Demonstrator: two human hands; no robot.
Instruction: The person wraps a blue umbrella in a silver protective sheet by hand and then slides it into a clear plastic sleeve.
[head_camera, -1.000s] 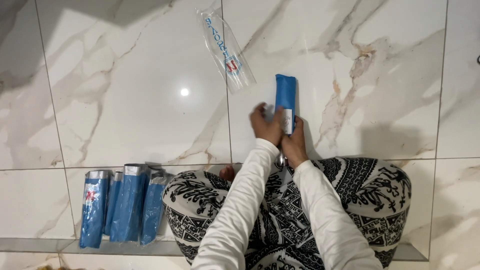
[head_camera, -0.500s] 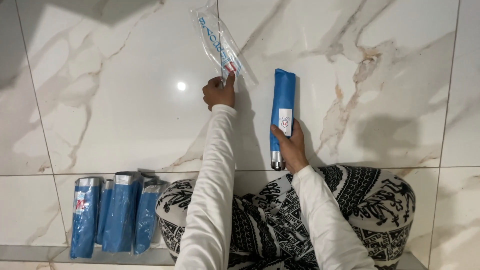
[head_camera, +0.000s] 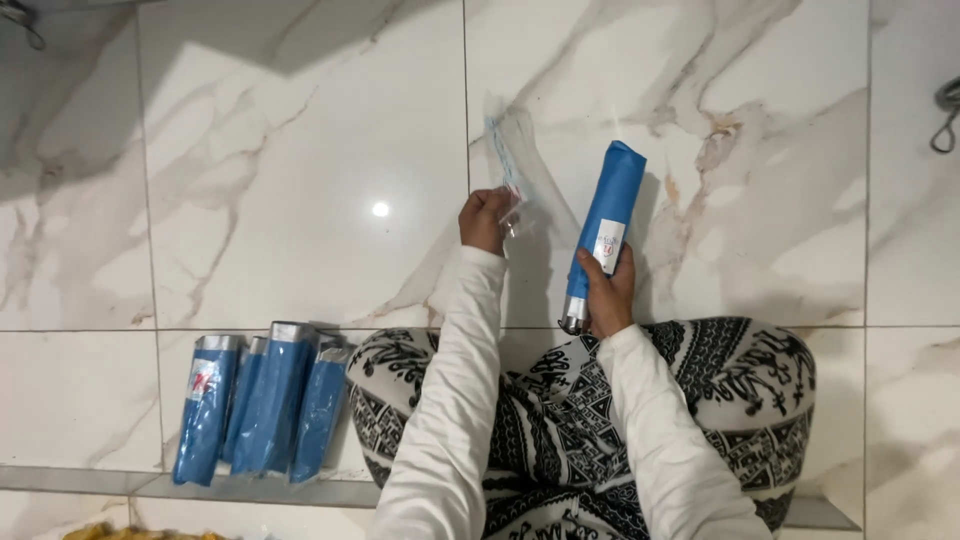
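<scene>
Right hand (head_camera: 608, 295) clamping fingers round lower end of folded blue umbrella (head_camera: 606, 230), long axis tilting up-right; left hand (head_camera: 487, 218) pinching clear plastic sleeve (head_camera: 515, 165) just left of umbrella, sleeve lying parallel, apart; left hand nearer sleeve; bagged umbrellas (head_camera: 262, 400) lying far left of umbrella

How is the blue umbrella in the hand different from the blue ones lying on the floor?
The held umbrella is bare, gripped near its silver end by the right hand; the floor umbrellas lie untouched in shiny plastic sleeves. The held one tilts alone; the floor ones lie side by side. All are folded and blue. The left hand holds a clear sleeve.
</scene>
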